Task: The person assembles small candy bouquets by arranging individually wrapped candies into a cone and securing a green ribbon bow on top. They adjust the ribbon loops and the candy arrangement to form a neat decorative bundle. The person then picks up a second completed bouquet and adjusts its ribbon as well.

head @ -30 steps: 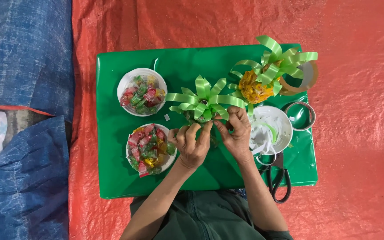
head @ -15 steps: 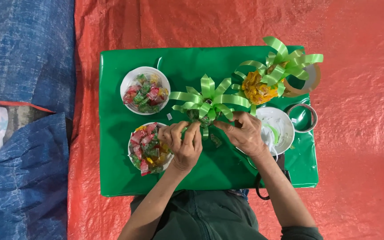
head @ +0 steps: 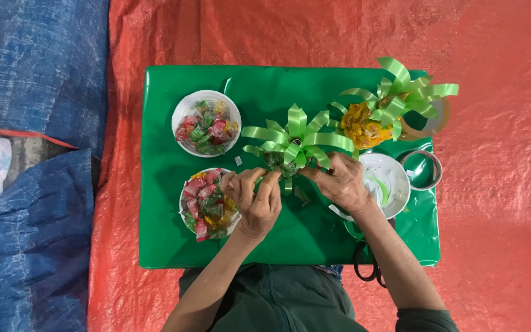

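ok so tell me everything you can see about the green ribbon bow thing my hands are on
The green ribbon bow is a rosette of glossy, plastic-looking light green loops fanning out from a centre. Below it hangs a small darker bundle, partly hidden. It sits mid-table on the green table cover, between two bowls of wrapped candies. The left hand and right hand both pinch at its underside.

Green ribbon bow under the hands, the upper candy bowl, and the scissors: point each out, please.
green ribbon bow (head: 296,142), head view, on the centre where the loops meet.
upper candy bowl (head: 184,109), head view, on its white left rim.
scissors (head: 364,270), head view, on a black handle loop.
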